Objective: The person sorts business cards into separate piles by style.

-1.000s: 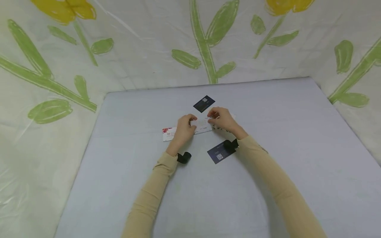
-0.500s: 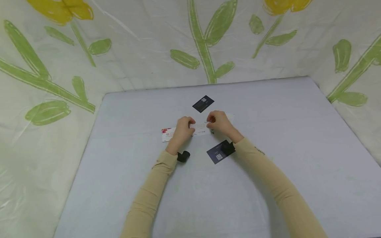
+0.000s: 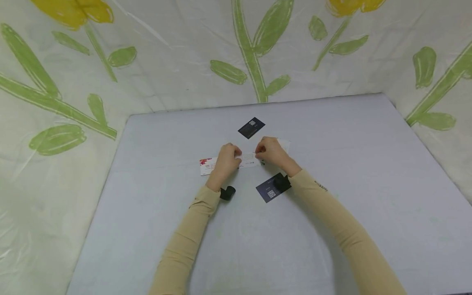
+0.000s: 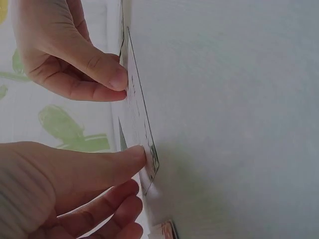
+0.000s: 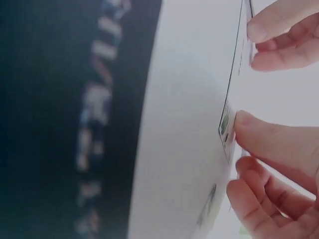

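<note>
Between the two hands in the head view is a white business card (image 3: 249, 160) with small print. My left hand (image 3: 227, 159) grips its left end; in the left wrist view the thumb (image 4: 137, 155) lies on the card, the other fingers curled. My right hand (image 3: 273, 152) pinches the right end, with its thumb (image 5: 246, 119) on the card in the right wrist view. A white card with red flowers (image 3: 206, 166) extends left of the left hand, partly under it. Past the right hand, another white card (image 3: 284, 144) shows, partly hidden.
A dark card with a QR code (image 3: 251, 128) lies beyond the hands. A second dark card (image 3: 265, 191) lies nearer, partly covered by the right wrist camera (image 3: 282, 183). The light table (image 3: 147, 229) meets a flower-painted sheet (image 3: 177, 61) at its back edge.
Both hands came down slightly toward the table with the white card in the first half second. Since then they are almost still, and the other cards lie as before.
</note>
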Demonstrator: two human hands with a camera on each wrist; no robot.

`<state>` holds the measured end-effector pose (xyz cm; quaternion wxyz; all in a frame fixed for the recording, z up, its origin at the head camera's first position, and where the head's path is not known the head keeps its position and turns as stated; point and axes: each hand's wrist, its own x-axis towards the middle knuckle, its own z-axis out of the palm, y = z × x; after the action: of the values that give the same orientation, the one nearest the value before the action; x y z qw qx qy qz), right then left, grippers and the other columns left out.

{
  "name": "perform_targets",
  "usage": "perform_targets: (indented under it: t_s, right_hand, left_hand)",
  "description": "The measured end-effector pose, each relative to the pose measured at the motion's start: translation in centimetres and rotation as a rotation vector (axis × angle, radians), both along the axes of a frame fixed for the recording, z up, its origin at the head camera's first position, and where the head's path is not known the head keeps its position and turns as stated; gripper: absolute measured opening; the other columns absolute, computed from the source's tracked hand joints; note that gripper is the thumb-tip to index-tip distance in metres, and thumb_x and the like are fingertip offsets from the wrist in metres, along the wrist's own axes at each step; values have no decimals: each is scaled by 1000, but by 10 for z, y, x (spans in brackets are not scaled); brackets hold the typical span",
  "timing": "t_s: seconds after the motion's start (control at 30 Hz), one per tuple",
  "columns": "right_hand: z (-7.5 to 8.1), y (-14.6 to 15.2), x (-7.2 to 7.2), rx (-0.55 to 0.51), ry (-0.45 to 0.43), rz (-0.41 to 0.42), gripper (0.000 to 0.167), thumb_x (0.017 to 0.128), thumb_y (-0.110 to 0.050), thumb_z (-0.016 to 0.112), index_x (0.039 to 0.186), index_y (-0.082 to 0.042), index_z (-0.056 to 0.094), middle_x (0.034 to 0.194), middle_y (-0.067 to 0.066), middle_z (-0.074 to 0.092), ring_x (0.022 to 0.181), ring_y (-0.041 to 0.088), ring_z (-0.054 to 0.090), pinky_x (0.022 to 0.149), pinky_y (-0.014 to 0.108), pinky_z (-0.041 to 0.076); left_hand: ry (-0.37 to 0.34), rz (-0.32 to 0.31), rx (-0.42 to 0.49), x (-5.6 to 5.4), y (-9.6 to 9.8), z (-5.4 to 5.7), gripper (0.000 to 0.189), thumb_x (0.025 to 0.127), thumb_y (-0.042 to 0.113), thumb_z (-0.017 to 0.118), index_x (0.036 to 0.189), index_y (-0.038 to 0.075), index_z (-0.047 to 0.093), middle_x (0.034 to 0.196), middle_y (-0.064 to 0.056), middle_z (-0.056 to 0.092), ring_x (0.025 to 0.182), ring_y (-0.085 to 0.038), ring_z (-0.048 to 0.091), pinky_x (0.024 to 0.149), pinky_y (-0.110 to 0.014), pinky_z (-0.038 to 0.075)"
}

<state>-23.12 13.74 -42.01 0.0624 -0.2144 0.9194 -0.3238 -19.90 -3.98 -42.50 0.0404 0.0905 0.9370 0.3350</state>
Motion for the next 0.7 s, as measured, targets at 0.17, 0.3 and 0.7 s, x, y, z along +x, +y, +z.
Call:
perform_targets:
  t_s: [0.17,0.3,0.7]
  right_hand:
    - [7,7,-1,20,7,60,14,84,-4,63,89,6,71,83,13,61,75,23,51,66,31,42]
    - [19,27,-7,-78,32,52,16,89,-6,58,94,5,70,88,16,64,79,25,55,70,33,44]
    - [27,89,-26,36,-62,268,44,83,18,39,125,8,48,129,24,47,124,38,37,101,51,29]
  left_hand:
    - [21,-11,-40,3,4,4,14,84,-3,59,95,-6,67,99,-17,59,99,-29,52,88,-37,42]
    - [86,-6,-66,2,17,12,15,88,3,57,97,-5,67,98,-17,60,97,-30,54,86,-37,43]
    - [77,-64,-329,-2,97,24,40,89,40,58,96,1,62,100,-15,61,97,-29,56,81,-41,44]
